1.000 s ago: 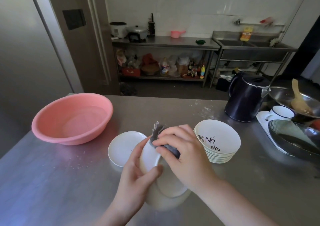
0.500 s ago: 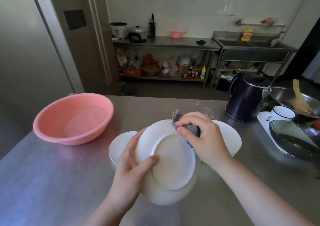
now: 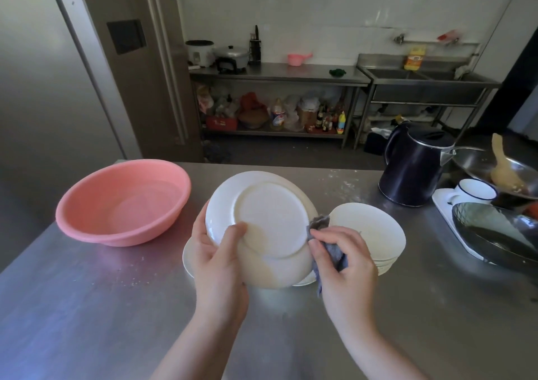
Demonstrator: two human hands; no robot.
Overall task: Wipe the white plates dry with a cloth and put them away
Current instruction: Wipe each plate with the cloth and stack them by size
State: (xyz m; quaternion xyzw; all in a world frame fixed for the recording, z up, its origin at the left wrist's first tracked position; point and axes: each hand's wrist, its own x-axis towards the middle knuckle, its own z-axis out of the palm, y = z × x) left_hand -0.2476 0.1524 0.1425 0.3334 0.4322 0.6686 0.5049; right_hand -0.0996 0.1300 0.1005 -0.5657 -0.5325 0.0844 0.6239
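A white plate is held up over the steel table, its underside turned towards me. My left hand grips its left rim, thumb across the underside. My right hand holds a grey cloth bunched in its fingers against the plate's right rim. Under the held plate, a small white plate lies on the table, mostly hidden. To the right stands a stack of white bowls.
A pink basin sits at the left of the table. At the right are a dark kettle, a white mug, a dark wok and a steel bowl with a wooden spatula. Shelves and a sink stand behind.
The plate has been tilted up and turned further towards me. My right hand with the cloth slid from the plate's top edge down along its right rim.
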